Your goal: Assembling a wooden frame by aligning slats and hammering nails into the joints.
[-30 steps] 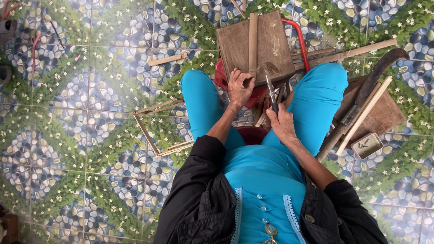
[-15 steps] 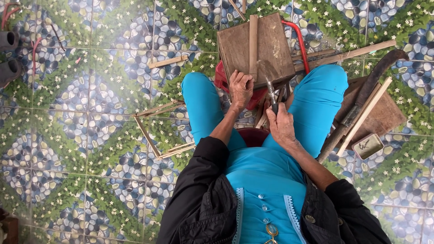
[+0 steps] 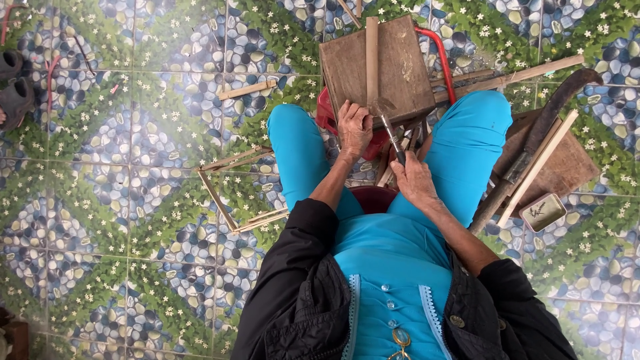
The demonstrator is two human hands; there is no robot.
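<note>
left hand [image 3: 354,128]: resting at the near edge of the wooden board [image 3: 393,73], fingers curled down and gripping the near end of the upright wood strip [image 3: 371,57], pinning it against the board

right hand [image 3: 413,179]: clenched around the dark handle of a small knife [image 3: 392,132], blade angling up and to the left so the tip is sitting right by the bottom of the strip, just beside the left hand's fingers

wood strip: pale, narrow, lying lengthwise down the middle of the board, far end sticking out just past the board's far edge

wooden board: worn brown slab, sitting between the person's knees on top of a red stool [image 3: 440,57], only the red frame showing round the edges

person: seated, looking straight down, turquoise trousers and top, black jacket open

left of the knees: thin wooden frame [image 3: 230,190] lying flat on the tiled floor [image 3: 120,200], and a short stick [image 3: 248,89] a bit farther off

right side: long curved machete-type blade [image 3: 533,143] leaning across a second brown board [image 3: 567,163], a pale slat lying alongside it, and a small rectangular tin [image 3: 543,212] near that board's near corner

far left edge: pair of dark shoes [image 3: 15,87] on the tiles, partly cut off

under the hands: bunch of loose sticks poking out between the legs, can't really tell how many
</note>
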